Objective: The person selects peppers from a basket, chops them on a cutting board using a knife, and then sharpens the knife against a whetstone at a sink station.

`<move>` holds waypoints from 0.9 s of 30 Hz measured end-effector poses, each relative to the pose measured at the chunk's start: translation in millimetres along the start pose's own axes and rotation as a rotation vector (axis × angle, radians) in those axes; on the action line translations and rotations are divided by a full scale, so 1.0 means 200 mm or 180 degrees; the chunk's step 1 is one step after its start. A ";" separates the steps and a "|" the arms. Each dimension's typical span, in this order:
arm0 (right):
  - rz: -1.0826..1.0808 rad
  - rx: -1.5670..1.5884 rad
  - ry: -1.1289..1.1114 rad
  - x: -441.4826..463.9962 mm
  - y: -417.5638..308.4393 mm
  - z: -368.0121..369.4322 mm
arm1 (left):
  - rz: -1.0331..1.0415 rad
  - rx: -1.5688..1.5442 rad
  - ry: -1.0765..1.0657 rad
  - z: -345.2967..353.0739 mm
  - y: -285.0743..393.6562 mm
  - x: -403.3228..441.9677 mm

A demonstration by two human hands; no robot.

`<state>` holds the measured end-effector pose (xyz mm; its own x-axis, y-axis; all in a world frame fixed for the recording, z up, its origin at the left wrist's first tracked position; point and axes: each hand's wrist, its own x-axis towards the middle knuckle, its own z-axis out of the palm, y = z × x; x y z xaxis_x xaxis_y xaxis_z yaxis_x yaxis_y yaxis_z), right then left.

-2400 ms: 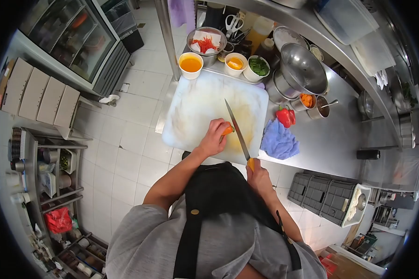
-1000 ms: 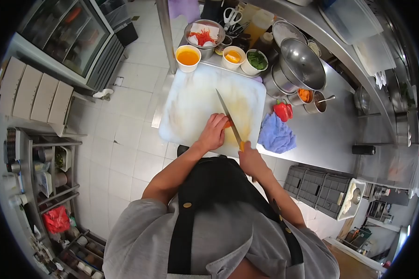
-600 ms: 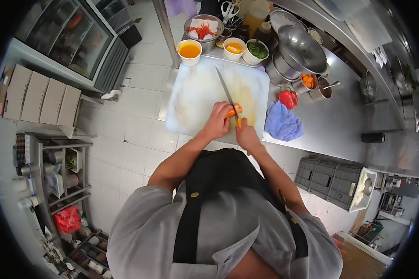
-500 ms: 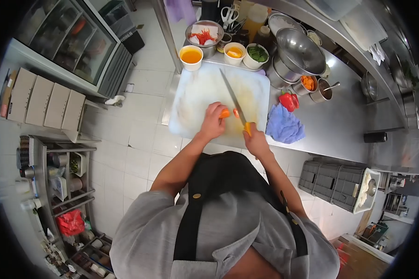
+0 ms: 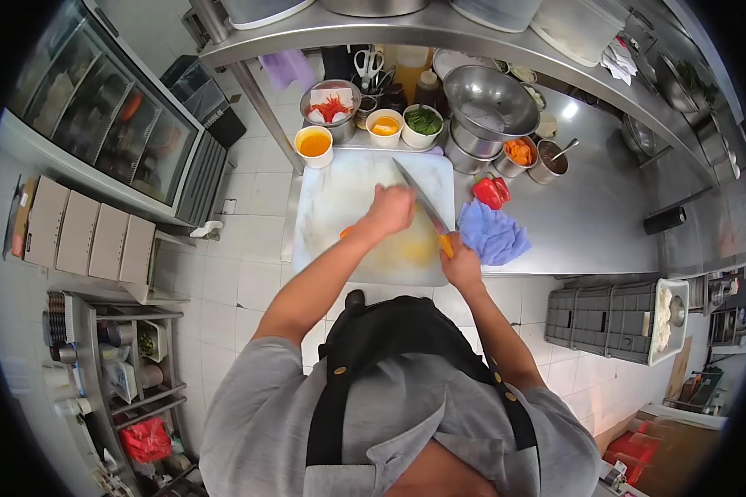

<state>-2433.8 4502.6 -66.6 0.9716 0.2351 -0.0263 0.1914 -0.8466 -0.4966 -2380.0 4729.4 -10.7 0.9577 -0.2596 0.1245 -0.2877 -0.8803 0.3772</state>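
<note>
My right hand [image 5: 462, 263] is closed round the yellow handle of a kitchen knife [image 5: 427, 205]. Its long blade slants up and left over the white cutting board [image 5: 323, 186]. My left hand [image 5: 392, 209] is close beside the blade, fingers curled together; whatever they may pinch is hidden. Partly behind my left forearm, an orange vegetable piece [image 5: 346, 233] lies on the board. A red bell pepper [image 5: 491, 192] and a crumpled blue cloth [image 5: 492, 232] lie to the right of the board.
Behind the board stand a cup of orange liquid [image 5: 314, 145], a cup with yellow contents [image 5: 385, 127], a cup of green leaves [image 5: 423, 124] and a bowl of red strips [image 5: 331, 106]. A large metal bowl [image 5: 491, 103] rests on pots. A steel shelf [image 5: 348, 31] crosses overhead.
My left hand has let go of the orange piece, which now lies on the board, and moved forward beside the blade. The knife stays in my right hand. The view has tilted up.
</note>
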 end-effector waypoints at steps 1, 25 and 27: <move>-0.0007 0.0014 0.0020 0.00 0.00 0.01 | 0.0102 -0.0226 0.0228 -0.11 0.04 0.08; -0.0561 0.0802 -0.0626 -0.31 -0.11 -0.26 | -0.0508 -0.1627 0.2203 0.26 -0.15 -0.53; -0.0622 0.0660 -0.0816 -0.32 -0.14 -0.29 | -0.0547 -0.1389 0.2035 0.25 -0.16 -0.53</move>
<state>-2493.5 4484.1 0.2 0.8482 0.5166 -0.1171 0.3119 -0.6657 -0.6780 -2472.0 4765.9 -81.4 0.8347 0.2608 0.4850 -0.2417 -0.6178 0.7482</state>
